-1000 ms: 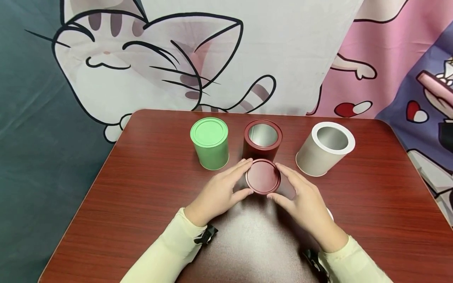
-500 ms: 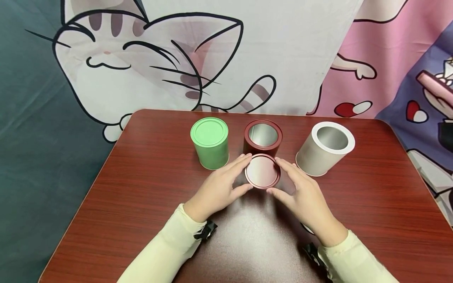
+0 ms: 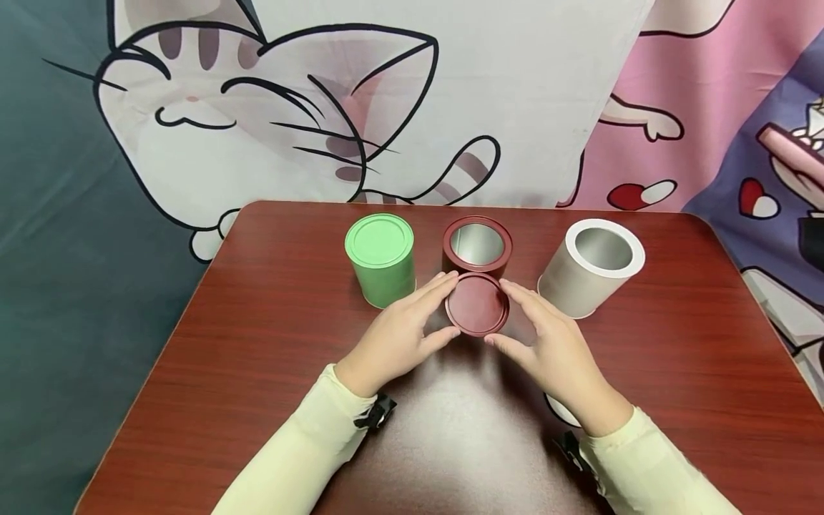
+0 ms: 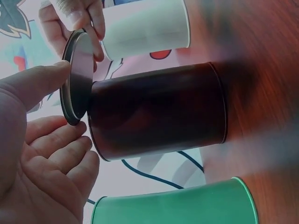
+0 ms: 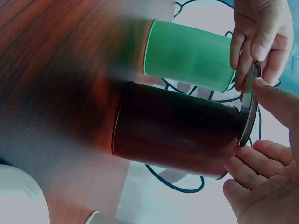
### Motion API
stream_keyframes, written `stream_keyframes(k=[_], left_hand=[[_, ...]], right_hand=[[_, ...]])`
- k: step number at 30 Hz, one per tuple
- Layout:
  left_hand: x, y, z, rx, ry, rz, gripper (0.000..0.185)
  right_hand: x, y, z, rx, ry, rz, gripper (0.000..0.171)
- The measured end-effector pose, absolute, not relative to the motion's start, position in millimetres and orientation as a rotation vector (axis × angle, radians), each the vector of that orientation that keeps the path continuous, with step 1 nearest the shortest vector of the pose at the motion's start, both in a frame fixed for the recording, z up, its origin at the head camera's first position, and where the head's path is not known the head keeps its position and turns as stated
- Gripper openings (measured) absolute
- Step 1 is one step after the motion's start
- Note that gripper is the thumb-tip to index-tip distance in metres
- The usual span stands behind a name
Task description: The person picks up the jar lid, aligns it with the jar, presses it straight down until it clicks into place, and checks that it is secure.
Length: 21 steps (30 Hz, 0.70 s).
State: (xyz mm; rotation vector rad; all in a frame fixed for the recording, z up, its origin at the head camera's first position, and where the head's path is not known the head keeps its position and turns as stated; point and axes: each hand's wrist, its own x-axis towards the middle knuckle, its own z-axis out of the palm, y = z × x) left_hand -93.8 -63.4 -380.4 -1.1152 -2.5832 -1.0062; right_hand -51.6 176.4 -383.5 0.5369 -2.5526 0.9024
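Both hands hold a dark red round lid (image 3: 477,305) by its edge, at the near side of the dark red can's rim. The left hand (image 3: 402,332) pinches its left edge between thumb and fingers, and the right hand (image 3: 547,343) pinches its right edge the same way. The dark red can (image 4: 159,112) stands upright with its top uncovered, showing a silvery inside in the head view. In the right wrist view the lid (image 5: 249,105) is tilted and overlaps the can's rim at one side.
A green can (image 3: 381,250) with its green lid on stands left of the red can. To the right is an uncovered white can (image 3: 579,286). A white lid (image 5: 21,198) lies on the table, partly hidden under the right forearm in the head view. A printed cloth (image 3: 541,86) hangs behind.
The hands have carried the dark red lid forward, away from the body, until it overlaps the near rim of the dark red can. More of the white lid shows beside the right forearm.
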Motion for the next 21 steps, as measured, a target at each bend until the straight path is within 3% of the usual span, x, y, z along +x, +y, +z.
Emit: stream_keyframes(k=[21], left_hand=[[-103,-63,-372,-1.086,-2.596,-0.965,0.066]], right_hand=[[-65,176,-373,0.531,-2.572,0.908,0.074]])
